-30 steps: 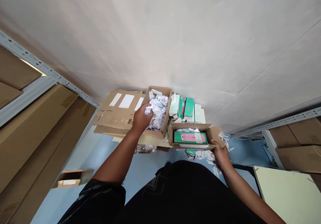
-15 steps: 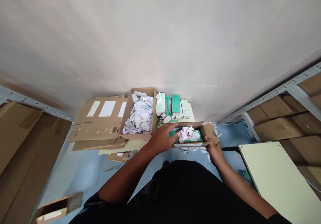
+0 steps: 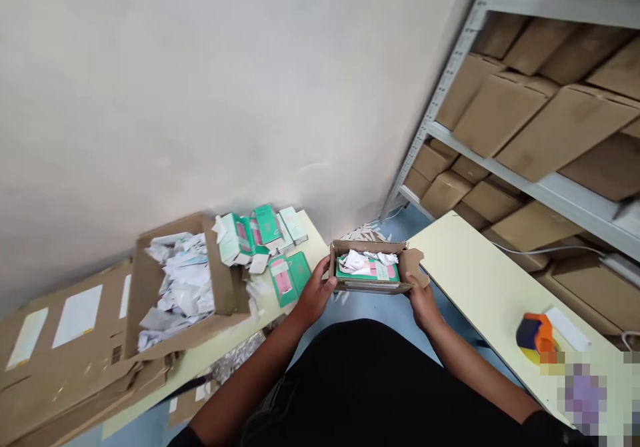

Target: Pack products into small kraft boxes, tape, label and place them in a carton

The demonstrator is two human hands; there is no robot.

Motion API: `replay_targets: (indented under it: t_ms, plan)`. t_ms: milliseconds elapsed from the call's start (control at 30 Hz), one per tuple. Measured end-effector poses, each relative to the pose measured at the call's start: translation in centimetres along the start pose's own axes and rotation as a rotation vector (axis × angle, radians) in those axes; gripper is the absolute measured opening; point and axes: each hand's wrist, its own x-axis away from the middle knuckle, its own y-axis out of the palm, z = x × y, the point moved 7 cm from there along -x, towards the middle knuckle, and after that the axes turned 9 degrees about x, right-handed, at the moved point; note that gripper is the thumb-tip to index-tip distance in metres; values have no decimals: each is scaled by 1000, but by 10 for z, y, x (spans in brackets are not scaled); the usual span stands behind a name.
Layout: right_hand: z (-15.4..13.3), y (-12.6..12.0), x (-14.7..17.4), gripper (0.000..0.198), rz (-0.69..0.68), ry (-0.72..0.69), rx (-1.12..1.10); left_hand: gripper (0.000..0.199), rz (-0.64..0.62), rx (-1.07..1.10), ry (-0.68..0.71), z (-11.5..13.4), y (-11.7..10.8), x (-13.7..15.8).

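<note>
Between my two hands I hold an open cardboard box (image 3: 370,288), over the gap between two tables. Inside it lies a green and pink carton (image 3: 367,271) with crumpled white paper (image 3: 355,260) on top. My left hand (image 3: 316,291) grips the box's left end, thumb at the rim. The fingers of my right hand (image 3: 424,300) are closed on the right end, by a raised end flap (image 3: 414,265). On the left table, several green and white cartons (image 3: 267,228) stand against the wall, and a green and pink carton (image 3: 290,279) lies flat nearer to me.
A larger cardboard box (image 3: 220,277) full of crumpled paper stands on the left table (image 3: 313,233), beside flattened cardboard (image 3: 75,360). The right table (image 3: 465,253) carries an orange and dark blue tape dispenser (image 3: 537,337). Metal shelving (image 3: 540,180) with many cardboard boxes rises at the right.
My view has turned right, toward the right table and shelving. The held box has come along. My left hand has moved from the paper inside to the box's left end.
</note>
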Motion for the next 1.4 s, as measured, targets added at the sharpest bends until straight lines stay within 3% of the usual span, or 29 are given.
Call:
replay_targets:
  t_ms: [100, 400, 533, 633, 800, 900, 1033, 1267, 1333, 1400]
  plan:
    - [22, -60, -13, 62, 96, 81, -28, 81, -125, -29, 16, -2, 65, -29]
    - [102, -240, -77, 81, 241, 94, -8, 84, -381, -163, 26, -39, 284, -116]
    - [123, -292, -93, 74, 257, 18, 29, 93, -498, -204, 38, -58, 361, -143]
    - [132, -317, -104, 71, 228, -45, 58, 104, -589, -260, 50, -72, 404, -163]
    - [152, -329, -131, 75, 55, -102, 52, 96, -659, -415, 67, -105, 451, -207]
    - [170, -331, -148, 87, 99, -60, 192, 83, -757, -466, 92, -130, 476, -232]
    - [185, -328, -166, 77, 202, 37, 325, 70, -852, -501, 132, -153, 501, -265]
    - [181, -324, -171, 59, 435, 184, 286, 34, -959, -529, 185, -150, 515, -311]
    - [184, -319, -167, 61, 492, 278, 260, 38, -952, -555, 171, -146, 516, -322]
    - [188, -313, -164, 66, 530, 371, 238, 57, -915, -554, 192, -137, 518, -333]
